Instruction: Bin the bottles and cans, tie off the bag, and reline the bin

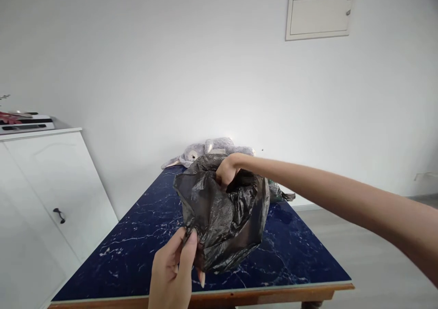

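A crumpled black plastic bag (219, 218) hangs in front of me above the dark blue marbled tabletop, its mouth gaping toward the top. My left hand (176, 263) pinches the bag's near left edge between thumb and fingers. From the right, my right hand (227, 170) reaches into the mouth of the bag. Its wrist is bent and the knuckles show, but the fingertips are hidden in the dark folds. Whether those fingers hold anything cannot be seen, nor can the bag's contents.
Behind the bag, a grey plush toy (195, 153) lies at the far end of the table (137, 249), against the wall. Another dark plastic bundle (276, 193) sits at the right, partly covered. A white cabinet (51, 195) stands left, with a device (27, 124) on top.
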Demonstrator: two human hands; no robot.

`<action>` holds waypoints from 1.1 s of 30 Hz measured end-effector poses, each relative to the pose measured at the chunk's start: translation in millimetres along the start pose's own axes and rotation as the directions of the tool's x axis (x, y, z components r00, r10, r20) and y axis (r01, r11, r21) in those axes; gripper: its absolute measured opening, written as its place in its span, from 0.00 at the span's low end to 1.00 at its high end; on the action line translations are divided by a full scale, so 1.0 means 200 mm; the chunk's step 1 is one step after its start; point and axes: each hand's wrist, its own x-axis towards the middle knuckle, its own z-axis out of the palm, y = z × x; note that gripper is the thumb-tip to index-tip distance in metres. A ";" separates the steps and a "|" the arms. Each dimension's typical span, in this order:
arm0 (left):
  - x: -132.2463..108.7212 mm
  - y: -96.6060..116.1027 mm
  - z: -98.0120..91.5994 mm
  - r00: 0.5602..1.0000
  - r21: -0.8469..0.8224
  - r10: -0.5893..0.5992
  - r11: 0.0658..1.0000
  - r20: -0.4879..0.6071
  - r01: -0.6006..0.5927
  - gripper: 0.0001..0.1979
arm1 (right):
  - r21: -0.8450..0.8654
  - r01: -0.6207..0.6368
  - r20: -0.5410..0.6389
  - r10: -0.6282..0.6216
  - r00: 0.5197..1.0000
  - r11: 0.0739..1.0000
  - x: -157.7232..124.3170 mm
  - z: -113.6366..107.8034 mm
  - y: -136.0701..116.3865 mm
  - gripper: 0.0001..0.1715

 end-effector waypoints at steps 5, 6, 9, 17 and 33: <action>0.12 -0.06 -0.11 0.980 -0.099 0.135 0.984 -0.148 -0.151 0.16 | -0.047 0.028 0.023 -0.027 0.999 0.999 -0.23 -0.13 0.09 0.05; 0.15 -0.06 -0.14 0.961 -0.148 0.154 0.970 -0.232 -0.191 0.17 | -0.063 0.008 -0.053 -0.012 0.999 0.998 -0.29 -0.12 0.10 0.09; 0.28 -0.03 -0.18 0.919 -0.118 0.180 0.965 -0.352 -0.234 0.20 | -0.142 -0.094 -0.344 0.039 0.938 0.985 -0.45 -0.06 0.15 0.23; 0.69 0.09 -0.17 0.953 0.560 0.295 0.778 0.074 -0.284 0.28 | 0.050 -0.244 -0.397 0.243 0.885 0.969 -0.53 0.05 0.37 0.10; 0.93 0.23 -0.05 0.891 0.321 0.445 0.860 -0.087 -0.398 0.17 | 0.024 0.065 -0.720 -0.028 0.694 0.998 -0.64 0.09 0.23 0.24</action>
